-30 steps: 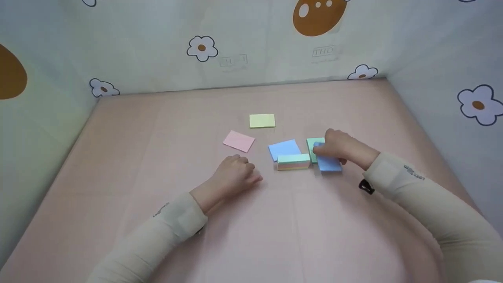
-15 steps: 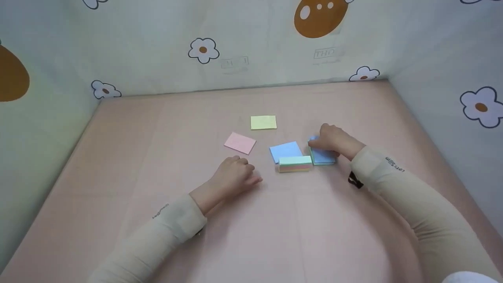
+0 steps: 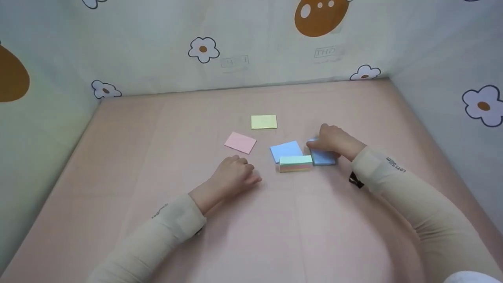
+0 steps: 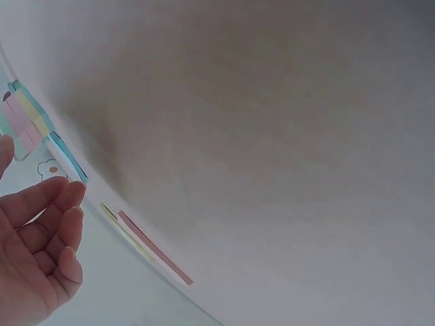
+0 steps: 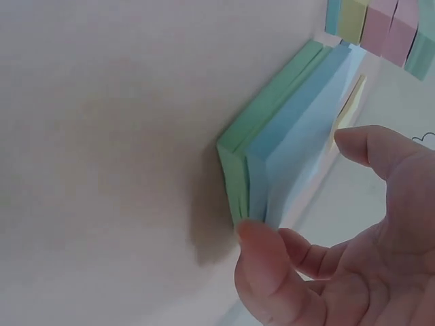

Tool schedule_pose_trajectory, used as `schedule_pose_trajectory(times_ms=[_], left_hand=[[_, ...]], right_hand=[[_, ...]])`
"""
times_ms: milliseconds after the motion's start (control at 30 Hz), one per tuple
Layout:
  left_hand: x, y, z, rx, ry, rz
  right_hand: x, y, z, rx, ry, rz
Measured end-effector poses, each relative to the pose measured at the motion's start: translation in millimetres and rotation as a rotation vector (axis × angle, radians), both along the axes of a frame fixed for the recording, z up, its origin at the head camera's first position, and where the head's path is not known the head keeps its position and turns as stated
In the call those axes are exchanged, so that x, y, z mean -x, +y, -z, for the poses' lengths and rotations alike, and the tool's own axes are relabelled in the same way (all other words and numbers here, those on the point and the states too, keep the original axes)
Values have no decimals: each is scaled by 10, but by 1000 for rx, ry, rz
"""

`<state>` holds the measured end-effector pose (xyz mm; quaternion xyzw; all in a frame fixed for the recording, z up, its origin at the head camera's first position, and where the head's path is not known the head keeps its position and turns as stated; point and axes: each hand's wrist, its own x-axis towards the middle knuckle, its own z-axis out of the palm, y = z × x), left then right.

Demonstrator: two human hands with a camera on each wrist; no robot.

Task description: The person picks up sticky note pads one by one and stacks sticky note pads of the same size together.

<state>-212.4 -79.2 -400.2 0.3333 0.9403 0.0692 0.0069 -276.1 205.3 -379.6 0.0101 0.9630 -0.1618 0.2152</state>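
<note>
My right hand holds a blue sticky note pad that lies on top of green pads. In the right wrist view, the thumb is at one edge of the blue pad and a fingertip at its near corner. Left of it stands a stack of sticky note pads in green, pink and yellow layers. Another blue pad lies partly behind that stack. My left hand rests low over the table, fingers loosely curled and holding nothing; the pink pad is just beyond it.
A yellow pad lies farther back on the pink table surface. Pale walls with flower prints rise at the back and both sides of the table.
My right hand has moved away from me and slightly left with the blue pad, which now lies lined up over the green pads. The left hand has stayed in place.
</note>
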Motion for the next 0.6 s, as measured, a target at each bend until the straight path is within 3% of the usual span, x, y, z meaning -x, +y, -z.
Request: schedule_pose_trajectory(times_ms=[300,600], left_hand=[[-3,-13,15,-49,70,50],[1,2,11,-12,25,25]], right_hand=[[15,-16,-2,-12,-47,-27],[-3,-26,2,9,-43,-6]])
